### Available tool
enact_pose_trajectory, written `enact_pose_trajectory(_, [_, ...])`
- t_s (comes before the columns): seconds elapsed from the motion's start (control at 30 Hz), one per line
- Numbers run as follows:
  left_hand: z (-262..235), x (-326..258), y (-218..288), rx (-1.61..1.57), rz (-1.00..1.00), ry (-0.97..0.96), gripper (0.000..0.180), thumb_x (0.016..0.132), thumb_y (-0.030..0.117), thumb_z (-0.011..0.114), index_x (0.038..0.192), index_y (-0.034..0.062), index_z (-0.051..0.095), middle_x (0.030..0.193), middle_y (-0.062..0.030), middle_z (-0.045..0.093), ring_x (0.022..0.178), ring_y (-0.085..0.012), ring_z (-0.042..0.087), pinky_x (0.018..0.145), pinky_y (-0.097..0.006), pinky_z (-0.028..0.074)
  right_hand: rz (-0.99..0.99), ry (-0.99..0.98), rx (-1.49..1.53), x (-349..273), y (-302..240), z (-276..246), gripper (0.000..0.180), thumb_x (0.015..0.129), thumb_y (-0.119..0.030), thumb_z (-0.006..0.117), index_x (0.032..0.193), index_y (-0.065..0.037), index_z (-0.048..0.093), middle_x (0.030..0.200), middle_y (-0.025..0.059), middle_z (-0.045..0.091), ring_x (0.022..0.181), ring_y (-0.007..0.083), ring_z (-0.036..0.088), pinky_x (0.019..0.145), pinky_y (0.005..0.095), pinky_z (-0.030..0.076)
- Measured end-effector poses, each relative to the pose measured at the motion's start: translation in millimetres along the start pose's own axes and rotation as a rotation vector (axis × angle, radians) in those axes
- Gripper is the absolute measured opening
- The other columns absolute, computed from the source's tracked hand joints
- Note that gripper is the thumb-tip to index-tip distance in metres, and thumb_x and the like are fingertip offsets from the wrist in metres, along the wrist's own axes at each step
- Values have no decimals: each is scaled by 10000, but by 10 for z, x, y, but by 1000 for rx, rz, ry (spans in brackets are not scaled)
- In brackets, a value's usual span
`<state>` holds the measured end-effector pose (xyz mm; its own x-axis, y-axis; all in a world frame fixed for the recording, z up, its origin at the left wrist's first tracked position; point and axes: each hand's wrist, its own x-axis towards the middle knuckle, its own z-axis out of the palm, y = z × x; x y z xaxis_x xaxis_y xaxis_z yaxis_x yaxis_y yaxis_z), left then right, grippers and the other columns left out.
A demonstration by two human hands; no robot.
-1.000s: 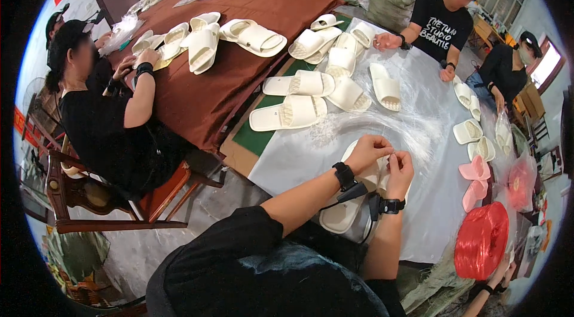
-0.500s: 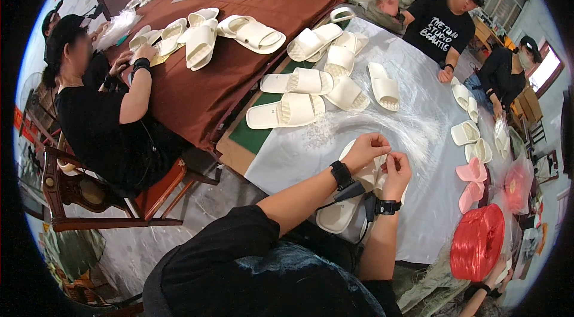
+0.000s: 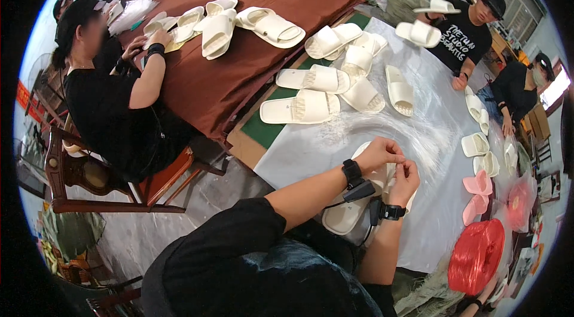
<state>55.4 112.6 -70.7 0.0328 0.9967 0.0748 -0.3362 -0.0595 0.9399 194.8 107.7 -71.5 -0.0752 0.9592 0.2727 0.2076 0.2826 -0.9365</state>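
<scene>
My left hand (image 3: 384, 153) and my right hand (image 3: 406, 180) meet fingertip to fingertip, both pinched. Whatever sits between the fingers is too fine to make out. Under them lies a pair of cream slippers (image 3: 342, 216), partly covered by my hands and wrists. Beyond my fingers, a bundle of thin clear strands (image 3: 426, 142) spreads over the grey table sheet (image 3: 287, 164). More cream slippers, such as one with its sole toward the left (image 3: 299, 107), lie in a loose group past the strands.
A brown-covered table (image 3: 197, 90) with slippers adjoins at left, where a person sits on a wooden chair (image 3: 113, 182). Across from me, a co-worker has two slippers (image 3: 418, 34) raised. Pink slippers (image 3: 476, 197) and a red twine roll (image 3: 475, 256) line the right edge.
My hands keep nearly the same pinch while the view has shifted slightly. The co-worker across has lifted two slippers above the table. Two slippers now rest at the brown table's far end.
</scene>
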Motion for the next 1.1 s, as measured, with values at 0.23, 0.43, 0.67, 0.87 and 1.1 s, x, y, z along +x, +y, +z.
enact_pose_trajectory(0.23, [19,-52,66,-65,5,44,87,805,69,713,831,16,648,800,-18,649,727,-85,583,664,-219,463,23,38,106,14,-16,14,33,873,-11,590,845,7,589,724,-5,538,606,65,463,559,216,388])
enact_pose_trajectory(0.43, [-4,-39,27,-92,7,51,95,805,75,719,845,16,656,799,-18,648,726,-87,582,665,-221,463,27,2,105,19,-28,27,41,870,-14,597,838,8,584,698,-8,527,584,65,457,552,212,380])
enact_pose_trajectory(0.67, [1,-49,75,-18,-22,42,110,795,76,727,848,0,668,793,-35,659,712,-99,589,651,-228,465,9,17,59,-1,-63,19,41,855,-1,589,816,13,596,685,-8,514,574,61,428,536,215,350])
enact_pose_trajectory(0.87, [10,-46,73,-41,-31,21,88,779,56,728,821,2,673,785,-40,658,708,-101,589,644,-232,460,22,12,137,-5,-42,16,34,855,-1,580,843,13,608,690,-13,521,585,57,428,536,212,346])
enact_pose_trajectory(1.1, [25,-64,120,-48,-56,17,94,786,70,724,818,5,664,786,-33,657,706,-99,585,643,-229,455,29,45,106,-4,-35,19,49,867,-28,596,849,14,615,704,-8,542,590,63,448,543,213,363])
